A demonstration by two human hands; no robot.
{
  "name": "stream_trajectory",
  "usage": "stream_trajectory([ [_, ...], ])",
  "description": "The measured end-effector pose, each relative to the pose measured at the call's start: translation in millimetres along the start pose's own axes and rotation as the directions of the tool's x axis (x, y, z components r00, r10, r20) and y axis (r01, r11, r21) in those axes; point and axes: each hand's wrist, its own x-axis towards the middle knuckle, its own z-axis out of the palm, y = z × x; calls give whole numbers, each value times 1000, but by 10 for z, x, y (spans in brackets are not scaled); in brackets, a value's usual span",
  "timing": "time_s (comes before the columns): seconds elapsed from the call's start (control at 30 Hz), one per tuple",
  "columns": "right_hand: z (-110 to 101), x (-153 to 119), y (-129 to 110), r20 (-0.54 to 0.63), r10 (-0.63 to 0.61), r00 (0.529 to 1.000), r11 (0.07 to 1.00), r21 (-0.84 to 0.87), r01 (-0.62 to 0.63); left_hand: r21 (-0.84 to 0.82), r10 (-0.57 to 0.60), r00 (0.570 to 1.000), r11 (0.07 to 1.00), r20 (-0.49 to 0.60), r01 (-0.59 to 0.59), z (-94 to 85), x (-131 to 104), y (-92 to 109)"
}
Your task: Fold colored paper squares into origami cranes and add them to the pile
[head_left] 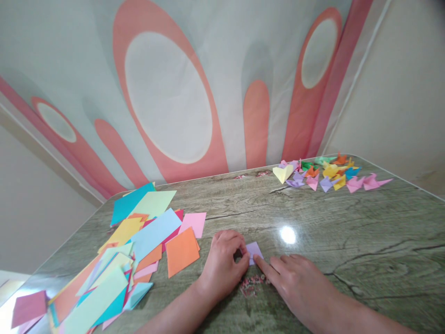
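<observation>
A small purple paper (255, 250) lies on the wood-patterned table (239, 199), between my two hands. My left hand (225, 260) is at its left edge, thumb and index finger closed together on the paper. From the right, my right hand (292, 278) reaches in with its index fingertip resting on the lower part of the paper. The other fingers of the right hand are bent and lie apart from the paper. Part of the paper's left side is hidden behind the left fingertips.
Many colored paper sheets (156, 232) are heaped on the left of the table. An orange square (182, 252) is nearest my left hand. Several small folded paper figures (330, 171) stand at the back right, with a pale yellow one (283, 173) at their left end.
</observation>
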Motion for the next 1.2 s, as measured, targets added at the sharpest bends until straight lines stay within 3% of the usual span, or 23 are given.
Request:
stream_trajectory([
  [0.43,71,-36,13,20,-33,999,999,-27,33,4,4,1000,1000,21,-4,-1,7,-23],
  [0.8,-120,-20,9,56,32,998,999,-35,-30,-59,14,999,998,30,-12,-17,1,-33],
  [1.2,-90,68,-65,104,29,994,1000,-1,-30,-62,109,992,993,64,-105,-21,38,-98],
])
